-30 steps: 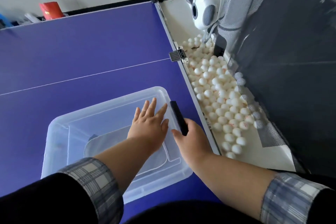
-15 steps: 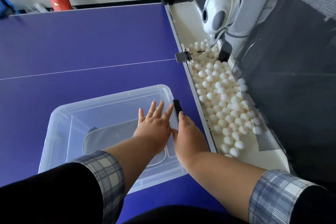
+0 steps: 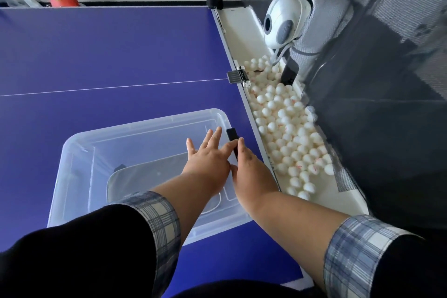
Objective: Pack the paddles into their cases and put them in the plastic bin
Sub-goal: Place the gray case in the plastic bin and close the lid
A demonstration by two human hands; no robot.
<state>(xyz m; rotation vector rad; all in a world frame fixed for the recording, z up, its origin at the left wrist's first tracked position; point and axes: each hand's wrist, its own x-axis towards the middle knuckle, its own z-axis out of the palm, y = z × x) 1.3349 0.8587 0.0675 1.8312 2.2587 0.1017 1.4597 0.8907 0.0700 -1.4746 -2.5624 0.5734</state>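
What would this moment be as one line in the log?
left hand: open, flat over plastic bin | right hand: holding black case edge at bin's right rim | bin: one cased paddle inside

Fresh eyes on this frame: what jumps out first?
Two bare hands, left and right, meet over the right end of a clear bin on a purple table; the right grips a thin black object. Right of the table, a white tray holds a heap of balls below a white ball machine.

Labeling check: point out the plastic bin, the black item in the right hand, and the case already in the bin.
plastic bin (image 3: 145, 121): head view, far rim.
black item (image 3: 231, 134): head view, exposed top end.
case (image 3: 145, 174): head view, grey top face.
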